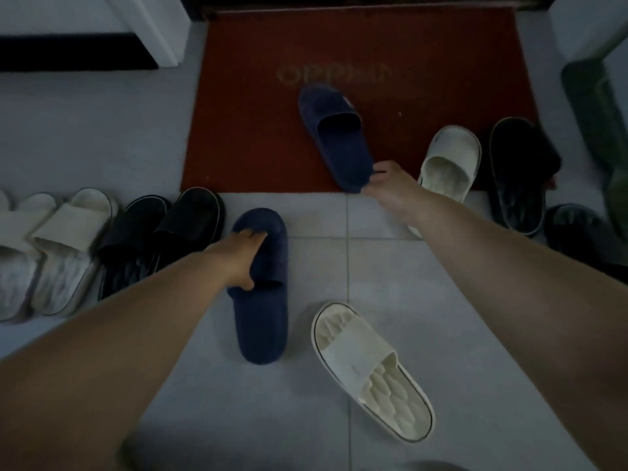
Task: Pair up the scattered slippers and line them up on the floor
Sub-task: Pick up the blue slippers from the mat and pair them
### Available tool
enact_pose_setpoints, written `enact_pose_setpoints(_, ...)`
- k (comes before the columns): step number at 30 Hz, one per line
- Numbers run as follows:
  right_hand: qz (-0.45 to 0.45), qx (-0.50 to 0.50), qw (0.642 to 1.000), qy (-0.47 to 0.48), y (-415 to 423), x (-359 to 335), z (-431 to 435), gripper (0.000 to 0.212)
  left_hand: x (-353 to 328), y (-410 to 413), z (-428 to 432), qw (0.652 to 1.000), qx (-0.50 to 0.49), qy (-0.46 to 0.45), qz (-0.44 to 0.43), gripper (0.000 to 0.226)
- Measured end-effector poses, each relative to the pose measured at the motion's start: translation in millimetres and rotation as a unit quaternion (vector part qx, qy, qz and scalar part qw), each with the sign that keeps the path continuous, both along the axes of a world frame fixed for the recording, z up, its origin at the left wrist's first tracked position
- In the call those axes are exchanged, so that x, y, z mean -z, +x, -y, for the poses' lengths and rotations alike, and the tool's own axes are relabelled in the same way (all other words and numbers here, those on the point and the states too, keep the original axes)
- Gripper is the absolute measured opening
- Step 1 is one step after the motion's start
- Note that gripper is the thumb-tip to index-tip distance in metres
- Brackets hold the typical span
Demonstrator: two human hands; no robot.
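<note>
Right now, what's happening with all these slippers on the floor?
A person is pairing up slippers. The left hand has a grip on the top of a blue slipper on the tiles. The right hand pinches the heel of the other blue slipper on the red doormat. White slippers and a black pair sit side by side on the left. A loose white slipper lies in front; another white one and black ones wait on the right.

The centre navy slipper [261, 317] points up-frame; the upper navy slipper [334, 137] lies angled. A white pair [71, 232] and black pair [190, 219] line mid-left. The lower white slipper [370, 372] lies tilted at lower centre; the right white slipper [448, 158] sits beside a black slipper [520, 171].
</note>
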State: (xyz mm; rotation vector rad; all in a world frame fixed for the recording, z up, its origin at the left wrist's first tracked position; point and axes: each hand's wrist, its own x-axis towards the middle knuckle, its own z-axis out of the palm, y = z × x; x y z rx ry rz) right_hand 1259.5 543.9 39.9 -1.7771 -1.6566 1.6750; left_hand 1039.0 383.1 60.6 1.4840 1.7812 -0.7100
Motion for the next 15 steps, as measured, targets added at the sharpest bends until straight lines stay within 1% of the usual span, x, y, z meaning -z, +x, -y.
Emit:
enact_pose_setpoints(3,0.038,-0.036,0.997,0.055,-13,10,-24,0.066,16,-12,-23,0.999,-0.016,0.030,0.015,0.100)
enact_pose_setpoints(6,0.055,-0.059,0.985,0.150,-39,17,-50,0.063,28,-28,-40,0.996,-0.029,0.072,0.047,0.096)
enact_pose_setpoints(8,0.082,-0.090,0.973,0.198,-57,18,-69,0.069,29,-35,-47,0.993,-0.023,0.098,0.066,0.094)
enact_pose_setpoints(10,0.148,-0.119,0.958,0.216,-75,21,-89,0.078,33,-43,-50,0.988,-0.024,0.125,0.084,0.089)
enact_pose_setpoints(12,0.216,-0.135,0.943,0.216,-92,25,-104,0.082,38,-49,-49,0.982,-0.034,0.165,0.085,0.082)
enact_pose_setpoints(14,0.284,-0.176,0.919,0.210,-105,27,-112,0.079,43,-51,-46,0.978,-0.041,0.189,0.078,0.078)
enact_pose_setpoints(15,0.321,-0.202,0.899,0.218,-107,28,-113,0.074,46,-50,-45,0.978,-0.039,0.193,0.073,0.076)
